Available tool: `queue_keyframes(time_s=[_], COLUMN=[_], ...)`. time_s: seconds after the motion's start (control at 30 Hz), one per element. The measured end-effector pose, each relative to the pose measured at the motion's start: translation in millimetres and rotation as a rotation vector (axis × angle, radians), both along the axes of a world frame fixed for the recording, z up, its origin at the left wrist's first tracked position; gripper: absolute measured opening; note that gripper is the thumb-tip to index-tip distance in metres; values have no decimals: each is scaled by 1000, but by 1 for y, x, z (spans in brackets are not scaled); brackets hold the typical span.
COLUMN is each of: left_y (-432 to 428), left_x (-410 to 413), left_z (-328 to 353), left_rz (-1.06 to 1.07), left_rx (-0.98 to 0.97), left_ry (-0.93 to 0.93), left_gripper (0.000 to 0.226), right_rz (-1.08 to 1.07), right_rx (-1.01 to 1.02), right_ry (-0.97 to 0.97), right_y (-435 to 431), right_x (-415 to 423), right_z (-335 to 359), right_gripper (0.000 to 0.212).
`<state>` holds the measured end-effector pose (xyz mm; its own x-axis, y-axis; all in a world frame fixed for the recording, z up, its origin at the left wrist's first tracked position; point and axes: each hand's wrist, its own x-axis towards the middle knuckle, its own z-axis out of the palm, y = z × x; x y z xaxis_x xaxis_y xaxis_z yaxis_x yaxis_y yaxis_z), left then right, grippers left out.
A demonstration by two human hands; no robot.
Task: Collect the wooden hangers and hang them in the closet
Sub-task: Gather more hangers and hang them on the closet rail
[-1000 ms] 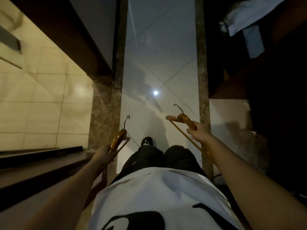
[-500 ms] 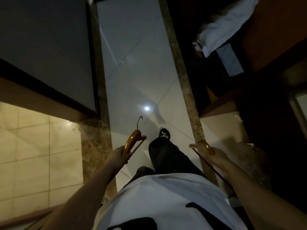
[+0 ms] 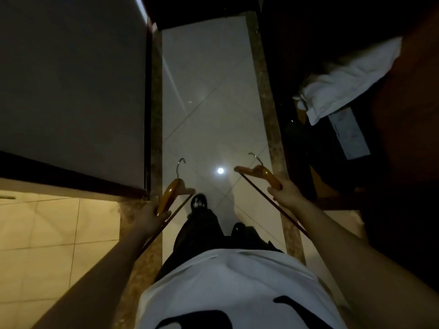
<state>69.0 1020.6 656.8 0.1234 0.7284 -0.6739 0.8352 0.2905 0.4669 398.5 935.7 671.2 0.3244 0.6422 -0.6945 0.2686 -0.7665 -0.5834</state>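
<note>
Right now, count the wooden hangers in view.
2. The left hanger is gripped in the left hand, the right hanger in the right hand. Others may be hidden in darkness.

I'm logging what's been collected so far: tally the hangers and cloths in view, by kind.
Wooden hangers: 2, the left hanger held in the left hand and the right hanger held in the right hand
White cloth: 1
Total: 3

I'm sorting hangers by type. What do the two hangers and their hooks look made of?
Left hanger and right hanger: likely varnished wood, orange-brown with a sheen. Their hooks: thin metal wire, by the glint. Dim light leaves finish uncertain.
</note>
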Motion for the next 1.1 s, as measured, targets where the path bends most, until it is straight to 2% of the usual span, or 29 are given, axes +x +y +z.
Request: queue_keyframes(time_s=[0.17, 0.27, 0.4, 0.53, 0.77, 0.8, 0.83, 0.87, 0.9, 0.93, 0.97, 1.0, 1.03, 1.07, 1.1], left_y=[78, 137, 208, 265, 321, 326, 329, 331, 333, 335, 337, 339, 342, 345, 348], left_x=[7, 21, 61, 117, 240, 259, 278, 298, 318, 338, 358, 377, 395, 411, 425], left_z=[-8, -13, -10, -11, -4, -2, 0, 2, 4, 6, 9, 12, 14, 16, 17], left_rz=[65, 1, -102, -344, -704, -740, -769, -796, -828, -863, -899, -934, -967, -993, -1011], left_rx=[-31, -68, -86, -72, -136, -144, -145, -144, -143, -136, -125, -109, -85, -63, -40], left_ry=[7, 12, -12, -47, -76, -85, -90, -92, -97, -100, -105, -108, -109, -102, -94], left_gripper=[18, 21, 14, 20, 7, 3, 3, 3, 4, 7, 10, 11, 12, 13, 15], right_rz=[-73, -157, -256, -392, -687, -669, -662, -727, -630, -533, -542, -667, -793, -777, -814], right_rx=[80, 32, -82, -183, -328, -344, -288, -221, -136, 4, 65, 62, 70, -21, -90], right_ry=[10, 4, -26, -63, -97, -134, -310, -262, -227, -387, -315, -45, -48, -260, -164], right_y=[75, 102, 113, 104, 85, 86, 86, 89, 96, 100, 106, 118, 131, 129, 131], right_x=[16, 26, 39, 56, 84, 90, 98, 110, 128, 140, 153, 161, 173, 186, 200], right_z=[3, -6, -16, -26, -38, -40, -45, -54, -58, -57, -48, -34, -18, -26, -28], right_gripper=[35, 35, 33, 41, 14, 7, 5, 16, 28, 38, 42, 35, 23, 25, 34])
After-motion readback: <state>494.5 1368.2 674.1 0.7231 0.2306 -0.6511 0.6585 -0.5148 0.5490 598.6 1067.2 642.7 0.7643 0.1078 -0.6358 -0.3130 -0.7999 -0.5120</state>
